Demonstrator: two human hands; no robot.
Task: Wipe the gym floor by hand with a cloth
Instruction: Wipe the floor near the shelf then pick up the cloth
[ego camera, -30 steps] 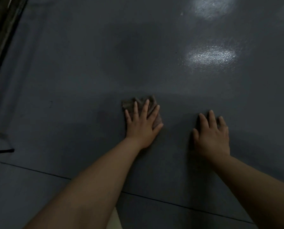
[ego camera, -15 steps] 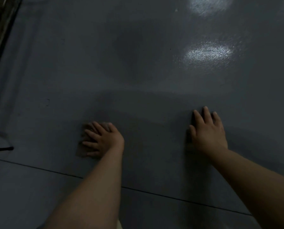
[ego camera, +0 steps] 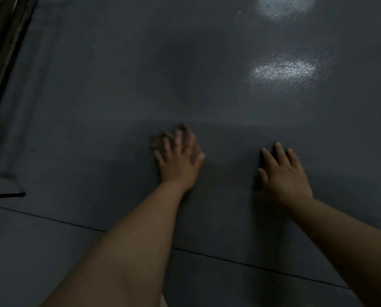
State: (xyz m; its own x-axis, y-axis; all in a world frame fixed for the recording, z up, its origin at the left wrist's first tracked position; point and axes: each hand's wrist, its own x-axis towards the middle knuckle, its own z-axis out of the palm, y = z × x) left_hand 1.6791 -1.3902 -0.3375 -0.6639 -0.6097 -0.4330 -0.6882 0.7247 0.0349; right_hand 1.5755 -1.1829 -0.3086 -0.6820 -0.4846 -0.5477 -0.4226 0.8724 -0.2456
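The left hand is pressing flat, fingers straight and slightly spread though blurred, on a cloth that is mostly hidden, peeking out at its 11 o'clock. The right hand is resting on the dark floor, fingers spread.

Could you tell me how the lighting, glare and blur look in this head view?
Head view: dim overall; two bright glare patches sit on the glossy floor at upper right. The left hand and the cloth under it are motion-blurred, while the right hand is sharp, flat on the floor. A soft shadow edge crosses just beyond the fingertips.
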